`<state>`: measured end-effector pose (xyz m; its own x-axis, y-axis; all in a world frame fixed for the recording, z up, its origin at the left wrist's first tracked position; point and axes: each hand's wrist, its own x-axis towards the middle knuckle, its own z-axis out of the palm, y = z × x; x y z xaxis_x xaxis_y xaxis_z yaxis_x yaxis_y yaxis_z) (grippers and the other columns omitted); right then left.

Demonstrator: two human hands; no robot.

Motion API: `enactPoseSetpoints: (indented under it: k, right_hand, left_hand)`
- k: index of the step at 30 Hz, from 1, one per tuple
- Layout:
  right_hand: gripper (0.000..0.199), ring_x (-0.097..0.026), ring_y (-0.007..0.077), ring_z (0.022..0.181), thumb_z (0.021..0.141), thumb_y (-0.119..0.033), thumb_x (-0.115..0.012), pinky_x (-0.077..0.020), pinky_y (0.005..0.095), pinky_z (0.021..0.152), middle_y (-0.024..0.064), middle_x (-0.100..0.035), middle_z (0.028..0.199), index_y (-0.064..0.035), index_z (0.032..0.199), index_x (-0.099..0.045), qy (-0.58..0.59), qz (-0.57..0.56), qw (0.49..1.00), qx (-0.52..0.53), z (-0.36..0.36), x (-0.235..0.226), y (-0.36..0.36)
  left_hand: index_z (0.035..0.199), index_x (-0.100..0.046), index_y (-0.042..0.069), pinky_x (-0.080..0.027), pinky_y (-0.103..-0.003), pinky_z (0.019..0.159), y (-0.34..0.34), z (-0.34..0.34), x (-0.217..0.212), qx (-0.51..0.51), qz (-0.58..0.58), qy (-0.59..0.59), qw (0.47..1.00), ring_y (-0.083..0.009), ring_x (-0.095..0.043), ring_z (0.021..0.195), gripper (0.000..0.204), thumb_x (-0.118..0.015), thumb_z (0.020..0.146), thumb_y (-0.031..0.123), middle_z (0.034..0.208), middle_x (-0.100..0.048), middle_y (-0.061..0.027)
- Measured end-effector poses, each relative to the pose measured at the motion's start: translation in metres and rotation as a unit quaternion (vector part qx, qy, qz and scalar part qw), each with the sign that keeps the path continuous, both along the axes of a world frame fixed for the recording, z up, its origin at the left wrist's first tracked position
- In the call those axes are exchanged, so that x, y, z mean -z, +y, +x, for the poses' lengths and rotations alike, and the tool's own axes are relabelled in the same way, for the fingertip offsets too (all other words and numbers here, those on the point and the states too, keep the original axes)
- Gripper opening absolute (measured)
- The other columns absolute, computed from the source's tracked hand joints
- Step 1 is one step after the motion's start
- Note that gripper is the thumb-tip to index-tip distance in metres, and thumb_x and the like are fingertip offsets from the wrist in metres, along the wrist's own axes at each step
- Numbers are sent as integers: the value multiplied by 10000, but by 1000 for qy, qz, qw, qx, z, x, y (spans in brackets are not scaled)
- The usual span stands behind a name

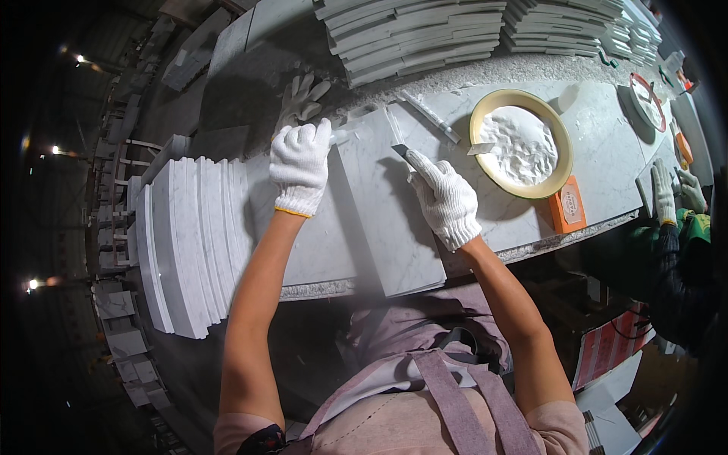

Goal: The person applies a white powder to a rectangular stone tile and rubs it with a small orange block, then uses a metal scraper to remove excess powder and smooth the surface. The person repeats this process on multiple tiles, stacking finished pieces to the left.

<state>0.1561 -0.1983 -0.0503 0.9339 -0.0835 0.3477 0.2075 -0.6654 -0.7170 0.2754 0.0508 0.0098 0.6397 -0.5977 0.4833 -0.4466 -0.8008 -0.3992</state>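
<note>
My left hand (300,168), in a white knit glove, is closed at the far left side of a grey-veined white marble tile (383,227). Something pale and translucent sticks out past its fingers, too unclear to name. My right hand (446,199), gloved alike, grips a putty knife (400,151) with its dark blade over the tile's far right part. White residue marks the tile by the blade. To the right stands a yellow-rimmed bowl (565,144) of white powder (519,148), with a metal blade (481,149) across its near-left rim.
A clear tube (431,117) lies beyond my right hand; an orange box (567,205) touches the bowl's near side. Stacked tiles stand at left (189,243) and back (417,34). Loose gloves (305,97) lie far left. A co-worker's gloved hands (675,189) rest at right.
</note>
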Motion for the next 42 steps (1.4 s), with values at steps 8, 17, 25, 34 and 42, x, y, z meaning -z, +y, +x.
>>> enactPoseSetpoints:
  k: [8,17,25,34,42]
  right_hand:
    - [577,-704,288,823,992,-157,-588,-571,422,722,99,-684,950,-410,1507,-519,40,32,998,-28,-1,0,-3]
    - [475,-690,261,762,963,-121,-703,-560,382,658,65,-695,889,-234,1422,-656,3,23,1000,-11,1,0,-1]
    - [599,-703,298,805,974,-120,-593,-567,432,707,93,-690,955,-387,1507,-526,24,24,999,-28,0,7,-2]
    - [590,-708,292,808,974,-114,-588,-570,434,705,90,-696,944,-388,1493,-534,14,35,999,-28,0,7,-2]
    - [578,-708,310,811,989,-159,-599,-571,447,715,116,-688,953,-398,1508,-512,24,31,999,-27,0,2,-2]
  left_hand:
    - [1140,-722,151,-542,-400,773,-2,0,-3,10,15,-16,1000,-247,-639,863,449,-848,711,198,879,-629,-21]
    - [1131,-723,141,-538,-402,771,-3,2,-2,10,20,-26,999,-243,-634,856,419,-828,729,195,868,-619,-29]
    - [1115,-717,128,-538,-399,782,-4,1,-4,5,17,-3,1000,-244,-637,853,431,-834,702,175,859,-616,-31]
    - [1115,-723,147,-533,-410,766,-3,1,-3,-7,-3,12,1000,-256,-640,843,430,-840,702,175,850,-617,-34]
    - [1105,-724,157,-524,-407,846,-1,-5,-1,-40,-14,25,999,-225,-655,881,358,-803,765,235,878,-630,-19]
